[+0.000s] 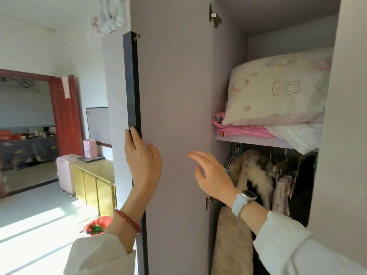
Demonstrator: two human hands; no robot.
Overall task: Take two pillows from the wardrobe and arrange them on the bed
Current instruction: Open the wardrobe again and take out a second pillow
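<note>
The wardrobe door [174,96] stands open, lilac inside with a dark edge. My left hand [142,157] grips that edge, fingers wrapped round it and thumb on the inner face. My right hand [212,173] hovers in front of the door's inner face with relaxed, slightly spread fingers and holds nothing. On the upper shelf [248,141] lies a cream pillow [278,90] with a bear print. It rests on a pink folded cloth [244,130] and a white quilted item [299,135]. A second pillow cannot be made out.
Below the shelf hang furry coats [248,169] and other clothes on hangers. At left stand a yellow cabinet [95,179], a pale pink suitcase [65,171] and a red bag [97,225] on the floor. A red-framed doorway [65,116] opens onto another room.
</note>
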